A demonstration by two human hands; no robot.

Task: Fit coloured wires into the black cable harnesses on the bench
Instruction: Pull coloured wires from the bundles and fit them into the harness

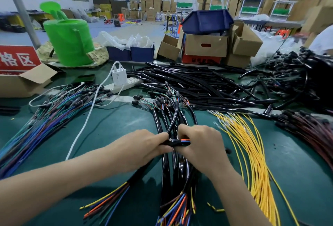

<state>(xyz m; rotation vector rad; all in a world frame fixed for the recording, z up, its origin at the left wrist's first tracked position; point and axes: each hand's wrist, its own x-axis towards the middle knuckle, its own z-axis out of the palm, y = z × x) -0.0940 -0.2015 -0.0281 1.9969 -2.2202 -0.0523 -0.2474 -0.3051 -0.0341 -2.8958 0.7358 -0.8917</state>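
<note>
Black plastic-sleeved cable harness (170, 143) held over the mid-bench bundle (173, 117) | orange and blue wire ends (186, 141) at its mouth | my left hand (144, 147) grips sleeve, my right hand (200, 144) pinches wires | step: feeding in, I judge | next: straight, steady push

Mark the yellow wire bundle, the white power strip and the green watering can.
yellow wire bundle (250, 153), head view, mid-strands
white power strip (133, 81), head view, top face
green watering can (69, 44), head view, body wall

Yellow wires (252, 153), black harnesses (167, 162), green bench (117, 123)
</note>
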